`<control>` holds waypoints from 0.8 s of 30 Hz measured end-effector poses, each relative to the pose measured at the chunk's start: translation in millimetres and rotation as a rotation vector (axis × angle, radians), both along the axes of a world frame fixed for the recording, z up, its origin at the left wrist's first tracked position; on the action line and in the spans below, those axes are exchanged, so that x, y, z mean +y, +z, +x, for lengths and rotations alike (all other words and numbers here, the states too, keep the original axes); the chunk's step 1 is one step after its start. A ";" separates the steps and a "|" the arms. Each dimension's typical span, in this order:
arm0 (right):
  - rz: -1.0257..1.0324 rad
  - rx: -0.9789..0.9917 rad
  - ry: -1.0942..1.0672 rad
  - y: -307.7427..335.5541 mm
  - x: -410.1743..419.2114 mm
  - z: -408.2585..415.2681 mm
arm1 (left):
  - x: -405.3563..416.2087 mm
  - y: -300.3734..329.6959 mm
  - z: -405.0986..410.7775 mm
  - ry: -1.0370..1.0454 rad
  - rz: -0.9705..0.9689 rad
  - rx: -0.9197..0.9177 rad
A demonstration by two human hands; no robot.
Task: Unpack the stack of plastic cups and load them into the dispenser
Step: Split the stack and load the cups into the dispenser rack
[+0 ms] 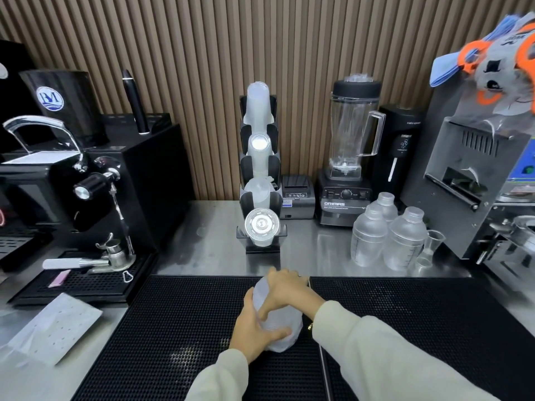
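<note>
I see a steel bench (220,244) under a ribbed wall; both my left hand (254,328) and right hand (285,292) clasp the wrapped cup stack (279,328) over the black mat (173,328) (dispenser (260,175) stands behind)

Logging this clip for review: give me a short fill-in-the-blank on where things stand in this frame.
1. Both hands hold the wrapped stack of cups over the black ____ mat.
2. The cup dispenser stands directly left of the small ____.
3. The blender jug is ____.
4. The shaker bottles number ____.

Missing words: rubber; printer; empty; three
</note>
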State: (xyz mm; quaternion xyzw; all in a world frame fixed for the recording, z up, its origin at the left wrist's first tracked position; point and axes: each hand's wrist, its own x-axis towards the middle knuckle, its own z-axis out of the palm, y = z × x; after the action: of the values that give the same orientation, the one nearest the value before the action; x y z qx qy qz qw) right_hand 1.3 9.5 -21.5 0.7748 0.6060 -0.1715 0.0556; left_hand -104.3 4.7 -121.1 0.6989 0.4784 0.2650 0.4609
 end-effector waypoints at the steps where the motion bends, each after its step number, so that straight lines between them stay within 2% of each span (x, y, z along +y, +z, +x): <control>1: 0.006 -0.001 -0.002 0.8 -0.6 0.6 | 0.2 0.7 0.0 -0.007 0.000 0.001; 7: 0.047 -0.005 -0.005 4.7 -4.3 1.2 | -0.4 1.5 -1.3 -0.006 0.004 0.000; 17: 0.130 0.132 0.008 -16.6 -16.1 8.5 | -0.2 5.1 -2.3 0.000 -0.037 -0.022; 24: 0.134 0.162 -0.013 -3.9 -8.6 13.4 | 5.7 7.4 -5.3 -0.051 -0.051 0.005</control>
State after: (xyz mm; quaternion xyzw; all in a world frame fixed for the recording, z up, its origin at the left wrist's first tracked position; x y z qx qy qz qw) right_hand 14.7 0.9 -25.4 0.7642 0.6136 -0.1931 -0.0463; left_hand -109.6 10.4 -113.7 0.6996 0.4683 0.2393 0.4838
